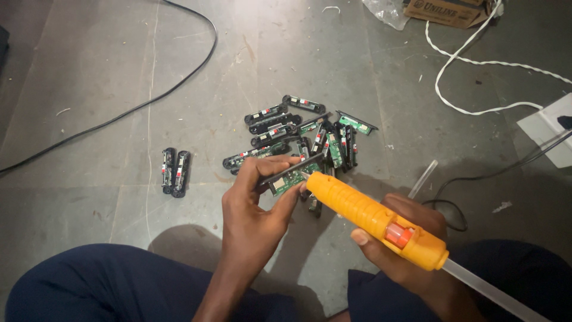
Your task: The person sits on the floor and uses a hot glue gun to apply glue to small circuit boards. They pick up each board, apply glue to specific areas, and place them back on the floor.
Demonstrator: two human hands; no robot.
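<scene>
My left hand [257, 206] grips a small module with a green circuit board and a black front panel [290, 177], held up above the floor. My right hand [405, 238] holds an orange glue gun [372, 217]. Its nozzle touches the edge of the board by my left thumb. A clear glue stick [488, 289] sticks out of the gun's back toward the lower right. Behind the held module lies a pile of several similar modules [304, 134] on the grey floor.
Two black modules [176, 171] lie side by side to the left of the pile. A black cable [149, 101] curves across the floor at upper left. A white cord [476, 59], a cardboard box [447, 11] and a spare glue stick [423, 179] lie at right.
</scene>
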